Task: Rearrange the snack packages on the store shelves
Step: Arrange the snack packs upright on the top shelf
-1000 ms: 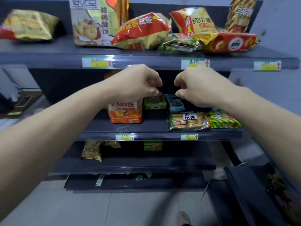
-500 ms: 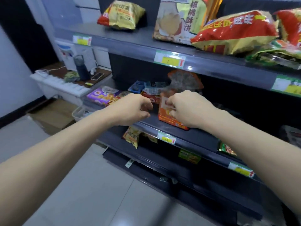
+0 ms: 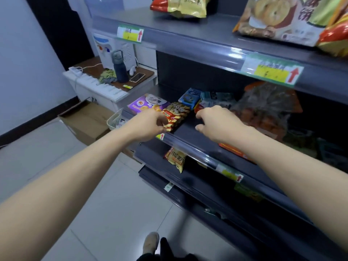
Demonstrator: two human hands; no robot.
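Note:
A red and yellow striped snack pack [image 3: 177, 114] lies near the left front of the middle shelf [image 3: 188, 133]. My left hand [image 3: 148, 125] pinches its near corner. My right hand [image 3: 216, 121] hovers over the shelf just right of that pack, fingers loosely curled, thumb apart, nothing between them. Its fingertips are beside a small red pack [image 3: 197, 108]. Behind lie a purple pack [image 3: 146, 104], a blue pack [image 3: 189, 96] and a pale blue pack [image 3: 216, 97]. A clear bag of brownish snacks [image 3: 263, 110] stands to the right.
An orange box [image 3: 235, 150] shows under my right forearm. A yellow pack [image 3: 176, 159] sits on the shelf below. The top shelf holds a yellow bag [image 3: 186, 6] and a biscuit bag [image 3: 278, 19]. To the left are a side table with a bottle [image 3: 119, 66], a white basket [image 3: 115, 120] and a cardboard box [image 3: 84, 119].
My view has swung to the left end of the shelves. Both hands moved left from the orange box, and my left hand has taken the striped pack's corner.

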